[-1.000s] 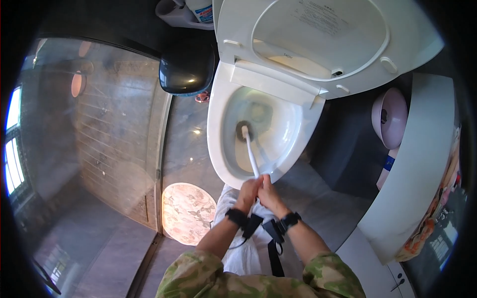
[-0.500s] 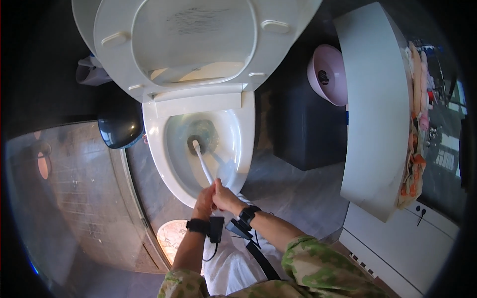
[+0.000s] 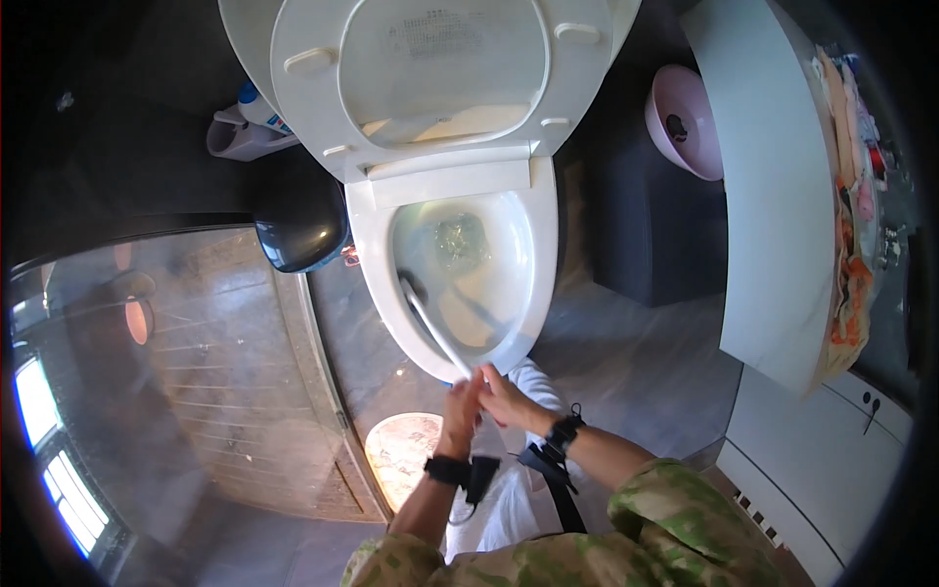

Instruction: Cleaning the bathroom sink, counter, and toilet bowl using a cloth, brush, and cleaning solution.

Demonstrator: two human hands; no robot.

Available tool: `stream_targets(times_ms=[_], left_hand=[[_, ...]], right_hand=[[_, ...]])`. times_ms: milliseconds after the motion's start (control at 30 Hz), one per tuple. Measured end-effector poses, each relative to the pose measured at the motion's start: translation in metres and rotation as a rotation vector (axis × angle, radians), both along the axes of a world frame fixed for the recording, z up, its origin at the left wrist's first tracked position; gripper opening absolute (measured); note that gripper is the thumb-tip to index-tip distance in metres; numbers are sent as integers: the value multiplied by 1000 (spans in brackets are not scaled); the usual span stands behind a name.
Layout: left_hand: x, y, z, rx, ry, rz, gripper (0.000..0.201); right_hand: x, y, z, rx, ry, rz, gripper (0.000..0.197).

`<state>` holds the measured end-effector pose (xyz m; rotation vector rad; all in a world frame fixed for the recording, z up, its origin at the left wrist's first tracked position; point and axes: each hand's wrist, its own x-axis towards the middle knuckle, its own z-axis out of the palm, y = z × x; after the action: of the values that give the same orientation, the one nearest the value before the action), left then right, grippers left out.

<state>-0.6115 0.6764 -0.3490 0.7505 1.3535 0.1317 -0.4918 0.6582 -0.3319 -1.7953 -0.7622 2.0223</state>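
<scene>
A white-handled toilet brush [image 3: 436, 331] is held in both my hands, over the front rim of the white toilet bowl [image 3: 540, 245]. Its dark head presses against the bowl's left inner wall, near the front. My left hand [image 3: 460, 413] is closed round the handle's end. Close against it, my right hand [image 3: 504, 396] is closed on the same handle; the fingers partly hide each other. Water [image 3: 460, 245] with a rippled surface stands in the back of the bowl. The seat and lid [image 3: 328, 117] are raised.
Left of the toilet are a black bin [image 3: 298, 240] and a pale holder [image 3: 235, 137] with a blue-capped bottle. A glass panel [image 3: 225, 372] stands further left. At right are a dark box [image 3: 650, 235], a pink basin [image 3: 690, 127] and a white cabinet [image 3: 773, 196].
The brush head has moved from the drain at the back to the left inner wall near the front. Both hands stay on the handle. The whole view has shifted.
</scene>
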Motion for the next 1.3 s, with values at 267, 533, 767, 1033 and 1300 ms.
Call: stream_targets(times_ms=[267, 533, 767, 1033, 1300], left_hand=[[1, -9, -4, -370, -183, -17, 41], [-42, -15, 0, -314, 41, 292, 37], [-96, 18, 31, -217, -34, 622, 39], [-113, 3, 36, -174, 15, 650, 30], [-115, 9, 49, -54, -34, 664, 20]], right_hand=[[26, -30, -1, 1, -49, 132, 28], [-12, 8, -16, 115, -302, 175, 31], [-27, -52, -2, -14, -175, 22, 30], [-54, 12, -40, 200, -186, -203, 34], [-48, 56, -53, 218, -320, -318, 41]])
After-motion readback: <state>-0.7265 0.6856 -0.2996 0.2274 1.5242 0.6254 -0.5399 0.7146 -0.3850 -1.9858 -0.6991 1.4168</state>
